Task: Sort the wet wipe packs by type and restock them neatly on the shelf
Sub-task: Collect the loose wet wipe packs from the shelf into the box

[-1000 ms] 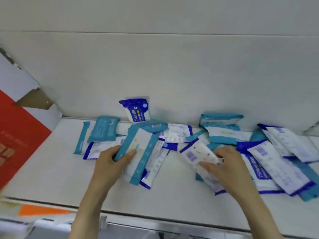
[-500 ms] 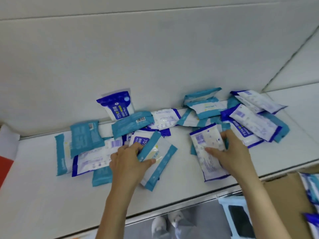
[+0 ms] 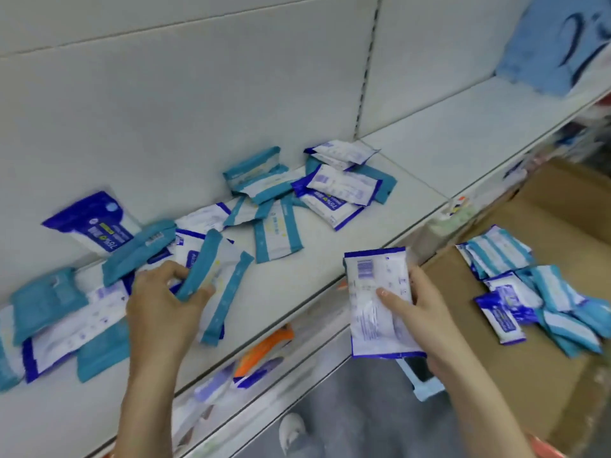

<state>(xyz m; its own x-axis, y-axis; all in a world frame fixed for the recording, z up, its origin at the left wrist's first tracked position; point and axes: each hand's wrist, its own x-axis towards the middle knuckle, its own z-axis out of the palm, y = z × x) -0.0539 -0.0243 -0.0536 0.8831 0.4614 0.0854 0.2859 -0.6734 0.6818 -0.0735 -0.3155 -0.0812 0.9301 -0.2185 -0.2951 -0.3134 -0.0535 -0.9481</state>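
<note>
Off the shelf edge: I am watching the right hand [image 3: 420, 312] carrying 1 purple-edged pack [image 3: 377, 302] clear of the shelf [image 3: 330, 259] — half a second ago that pack was lying flat on the board under the same hand.
Right grip: fingers are closing around the pack, thumb pressing across its printed back, the pack hanging in the air between shelf and cardboard box [image 3: 496, 368].
Left grip: the left hand [image 3: 162, 302] is pinching 1 teal-edged pack [image 3: 211, 276], still down on the shelf at the edge of the left heap.
Shelf state: teal and purple packs are lying mixed in 2 loose heaps, 1 dark-blue pack [image 3: 96, 229] leaning on the back panel.
Box: more packs [image 3: 535, 292] are waiting there, also mixed.
Meaning: I am judging that sorting is only beginning — 1 pack of each type in hand, nothing yet lined up.
</note>
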